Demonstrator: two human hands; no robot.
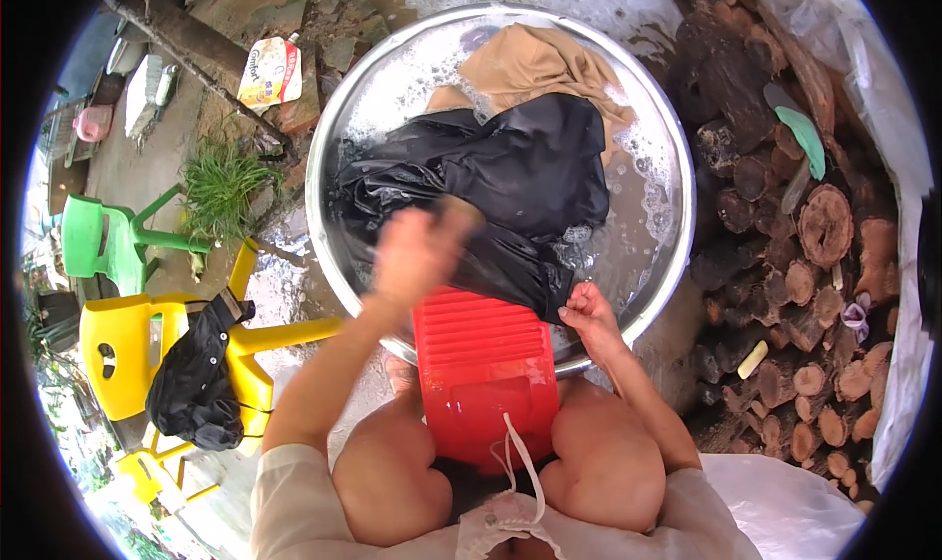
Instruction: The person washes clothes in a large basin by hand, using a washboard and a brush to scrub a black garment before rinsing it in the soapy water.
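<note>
My left hand (420,256) is smeared by motion over a black cloth garment (525,158); its fingers seem closed on a small brown object (461,213), too blurred to name. With its fingers pinched together, my right hand (592,317) holds a lower corner of the garment. The wet, crumpled garment lies partly in a large metal basin (681,207) of soapy water and partly over the top of a red ribbed washboard (491,349). The washboard leans from the basin to between my knees. Behind the black garment, a tan cloth (540,64) lies in the suds.
Stacked logs (824,226) stand close by the basin's right side. To the left are a yellow chair (118,339) with a black garment (201,373) on it, a green chair (103,241), and grass (226,187). A white-and-yellow pouch (270,72) lies beyond the grass.
</note>
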